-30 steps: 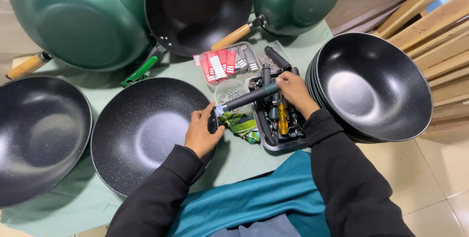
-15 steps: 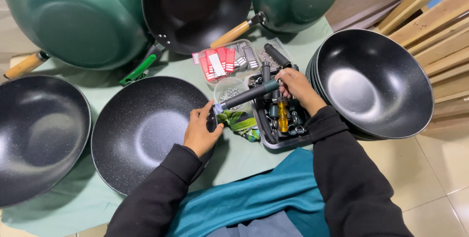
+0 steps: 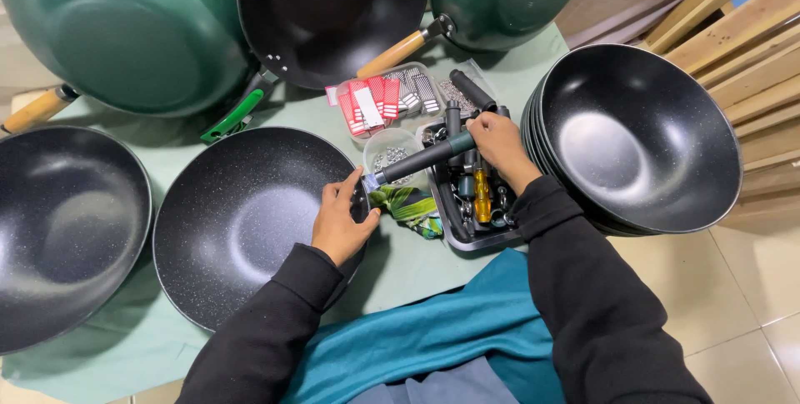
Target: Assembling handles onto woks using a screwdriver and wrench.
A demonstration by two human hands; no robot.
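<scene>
Gripping the rim of a speckled black wok (image 3: 242,225) on the tabletop (image 3: 125,346), my left hand (image 3: 340,222) curls fingers and thumb around its edge. My right hand (image 3: 498,142) closes around a dark cylindrical handle (image 3: 421,161), whose metal tip meets the rim beside my left thumb. Both black-sleeved forearms angle inward. A stack of glossy black woks (image 3: 642,142) sits right; a black parts tray (image 3: 475,204) lies under the right wrist.
</scene>
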